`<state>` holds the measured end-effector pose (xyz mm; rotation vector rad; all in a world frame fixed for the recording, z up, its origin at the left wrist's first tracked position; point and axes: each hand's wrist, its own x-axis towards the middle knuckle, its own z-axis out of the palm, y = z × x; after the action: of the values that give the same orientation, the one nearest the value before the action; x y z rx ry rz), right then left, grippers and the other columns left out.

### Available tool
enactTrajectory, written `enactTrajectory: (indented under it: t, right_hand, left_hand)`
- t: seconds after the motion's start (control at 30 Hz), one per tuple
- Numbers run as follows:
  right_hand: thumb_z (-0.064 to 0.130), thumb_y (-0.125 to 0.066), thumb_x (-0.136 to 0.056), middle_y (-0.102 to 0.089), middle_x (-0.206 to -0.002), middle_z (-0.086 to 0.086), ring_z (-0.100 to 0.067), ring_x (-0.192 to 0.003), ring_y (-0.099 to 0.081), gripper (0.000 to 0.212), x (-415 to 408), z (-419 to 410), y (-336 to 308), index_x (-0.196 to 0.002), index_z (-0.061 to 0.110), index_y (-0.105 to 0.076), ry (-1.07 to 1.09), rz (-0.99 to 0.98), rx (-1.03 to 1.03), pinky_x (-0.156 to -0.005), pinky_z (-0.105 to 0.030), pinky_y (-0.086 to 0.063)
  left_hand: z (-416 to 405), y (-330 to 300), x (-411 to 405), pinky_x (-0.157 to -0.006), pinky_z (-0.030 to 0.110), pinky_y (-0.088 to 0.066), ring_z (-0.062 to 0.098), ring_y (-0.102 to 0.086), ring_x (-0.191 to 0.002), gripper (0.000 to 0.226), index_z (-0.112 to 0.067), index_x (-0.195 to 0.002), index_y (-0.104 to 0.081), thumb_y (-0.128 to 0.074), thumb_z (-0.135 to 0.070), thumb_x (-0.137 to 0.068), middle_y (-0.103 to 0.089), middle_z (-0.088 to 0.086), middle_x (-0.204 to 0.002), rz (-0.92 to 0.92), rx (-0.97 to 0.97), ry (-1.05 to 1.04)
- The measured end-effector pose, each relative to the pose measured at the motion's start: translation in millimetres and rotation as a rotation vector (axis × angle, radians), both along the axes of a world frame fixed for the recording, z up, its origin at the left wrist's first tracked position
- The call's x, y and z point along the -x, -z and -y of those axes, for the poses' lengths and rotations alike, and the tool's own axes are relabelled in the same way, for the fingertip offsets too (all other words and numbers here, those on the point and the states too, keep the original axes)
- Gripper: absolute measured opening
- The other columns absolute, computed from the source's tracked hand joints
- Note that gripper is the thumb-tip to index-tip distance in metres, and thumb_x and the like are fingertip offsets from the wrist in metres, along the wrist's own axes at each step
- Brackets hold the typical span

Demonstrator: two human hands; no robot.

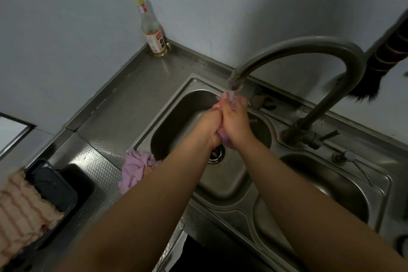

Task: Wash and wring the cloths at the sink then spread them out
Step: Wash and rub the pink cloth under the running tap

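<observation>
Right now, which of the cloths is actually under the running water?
The small purple cloth bunched between both hands, left hand and right hand, beneath the faucet. The other purple cloth lies on the sink's edge, and the striped one lies further left.

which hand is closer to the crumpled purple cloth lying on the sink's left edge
Left. The left hand works over the basin on the side of the crumpled purple cloth at the steel sink's rim; the right hand lies beyond it, toward the faucet.
</observation>
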<state>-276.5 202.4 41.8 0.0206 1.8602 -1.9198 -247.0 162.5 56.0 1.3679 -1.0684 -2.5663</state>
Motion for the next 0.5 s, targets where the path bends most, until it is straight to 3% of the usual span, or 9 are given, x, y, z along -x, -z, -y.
enactTrajectory:
  t: [0.07, 0.13, 0.23, 0.33, 0.37, 0.43, 0.5]
  right_hand:
    - [0.027, -0.044, -0.098, -0.065, -0.083, -0.013, -0.019, -0.072, -0.064, 0.026, 12, 4, -2, -0.091, 0.007, -0.058, 0.023, 0.02, -0.1, -0.07, -0.037, -0.052]
    - [0.023, -0.041, -0.098, -0.06, -0.069, -0.011, -0.019, -0.059, -0.059, 0.033, 27, 7, 0, -0.071, 0.009, -0.054, 0.039, 0.078, -0.157, -0.059, -0.033, -0.05]
    - [0.016, -0.038, -0.098, -0.051, -0.066, -0.006, -0.019, -0.057, -0.053, 0.031, 38, 8, -4, -0.068, 0.012, -0.046, 0.161, 0.208, -0.079, -0.05, -0.022, -0.048]
    - [0.018, -0.042, -0.099, -0.052, -0.066, -0.007, -0.023, -0.066, -0.056, 0.034, 39, 8, -1, -0.066, 0.011, -0.043, 0.223, 0.273, -0.01, -0.071, -0.033, -0.052]
    - [0.023, -0.044, -0.1, -0.054, -0.068, -0.007, -0.022, -0.067, -0.058, 0.034, 38, 7, -1, -0.067, 0.012, -0.045, 0.222, 0.319, 0.0, -0.075, -0.034, -0.052]
    - [0.03, -0.044, -0.1, -0.055, -0.073, -0.004, -0.016, -0.068, -0.058, 0.032, 42, 6, 3, -0.072, 0.015, -0.048, 0.204, 0.384, 0.026, -0.066, -0.021, -0.051]
    - [0.027, -0.045, -0.099, -0.053, -0.075, -0.002, -0.012, -0.064, -0.055, 0.027, 44, 3, 4, -0.076, 0.015, -0.049, 0.208, 0.449, 0.087, -0.053, -0.016, -0.048]
  left_hand:
    - [0, -1, -4, -0.033, 0.016, -0.028, 0.006, -0.038, -0.037, 0.024, -0.01, -0.088, -0.06, -0.045, -0.023, -0.102, -0.043, -0.001, -0.048, -0.004, 0.072, 0.038]
    - [0, 2, -9, -0.03, 0.014, -0.019, 0.004, -0.029, -0.031, 0.025, -0.011, -0.083, -0.058, -0.047, -0.021, -0.102, -0.037, -0.004, -0.042, -0.008, 0.192, 0.112]
    - [1, 6, -16, -0.033, 0.013, -0.018, 0.004, -0.026, -0.032, 0.035, -0.014, -0.066, -0.05, -0.048, -0.015, -0.101, -0.035, -0.004, -0.043, -0.008, 0.321, 0.25]
    - [11, 8, -25, -0.037, 0.013, -0.025, 0.006, -0.033, -0.038, 0.028, -0.016, -0.075, -0.058, -0.048, -0.018, -0.101, -0.045, -0.002, -0.05, -0.023, 0.358, 0.387]
    - [15, 10, -27, -0.041, 0.016, -0.032, 0.009, -0.04, -0.043, 0.024, -0.014, -0.082, -0.062, -0.049, -0.018, -0.101, -0.053, 0.002, -0.056, -0.047, 0.373, 0.409]
    - [21, 10, -31, -0.059, 0.026, -0.045, 0.024, -0.054, -0.068, 0.016, -0.008, -0.101, -0.064, -0.051, -0.016, -0.1, -0.066, 0.017, -0.085, -0.04, 0.423, 0.391]
    - [25, 24, -39, -0.078, 0.033, -0.048, 0.028, -0.056, -0.093, 0.031, -0.003, -0.122, -0.054, -0.057, -0.021, -0.097, -0.06, 0.021, -0.116, 0.101, 0.52, 0.349]
